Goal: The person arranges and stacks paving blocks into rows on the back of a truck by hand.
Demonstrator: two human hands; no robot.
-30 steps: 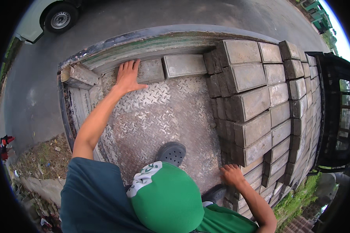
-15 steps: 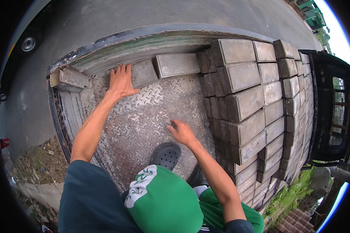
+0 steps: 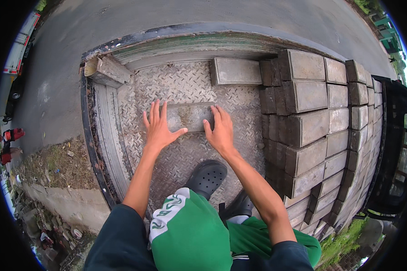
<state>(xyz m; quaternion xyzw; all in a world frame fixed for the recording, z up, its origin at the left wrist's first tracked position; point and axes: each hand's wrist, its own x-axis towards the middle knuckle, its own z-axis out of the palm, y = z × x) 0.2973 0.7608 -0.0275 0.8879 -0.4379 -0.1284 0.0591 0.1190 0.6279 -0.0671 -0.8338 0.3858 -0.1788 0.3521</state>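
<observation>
A grey rectangular concrete block (image 3: pixel 192 118) lies crosswise between my two hands, just ahead of my feet. My left hand (image 3: pixel 158 126) is at its left end, fingers along the end and thumb by the near edge. My right hand (image 3: pixel 220 131) grips the right end, its fingers reaching over the far corner. Whether the block rests flat on the metal bed or is slightly raised, I cannot tell. Another grey block (image 3: pixel 236 71) lies farther off, beside the far side wall, touching the stack at its right.
Rows of stacked concrete blocks (image 3: pixel 305 122) fill the right side. Patterned metal plate (image 3: pixel 172 81) forms the truck bed, bounded by a side wall (image 3: pixel 181 47) and a left edge (image 3: pixel 95 140). A post (image 3: pixel 108 71) stands at the far left corner. My dark clog (image 3: pixel 206 177) is close by.
The block has come from beside the far wall toward me and to the middle. My right hand has moved up to its right end, while my left hand has drawn back with it.
</observation>
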